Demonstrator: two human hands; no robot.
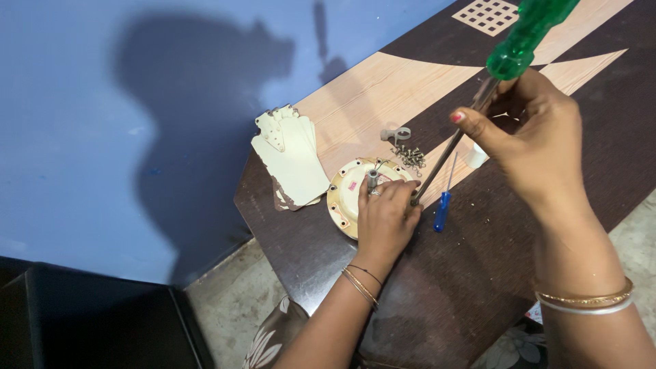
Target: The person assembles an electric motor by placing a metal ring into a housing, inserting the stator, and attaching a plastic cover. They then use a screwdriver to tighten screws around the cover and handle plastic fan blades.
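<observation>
My left hand (pixel 386 219) presses down on a round cream motor housing (pixel 344 195) with a short metal shaft (pixel 372 180) sticking up, on a dark wooden table (pixel 437 287). My right hand (pixel 533 140) grips a long screwdriver with a green translucent handle (pixel 529 34). Its steel shank (pixel 447 154) slants down to the housing's right edge, just beside my left fingers.
A stack of cream fan blades (pixel 290 157) lies left of the housing. A pile of small screws (pixel 410 157) and a metal clip (pixel 395 133) sit behind it. A small blue-handled screwdriver (pixel 442 210) and a white cylinder (pixel 476 156) lie to the right. Blue wall at left.
</observation>
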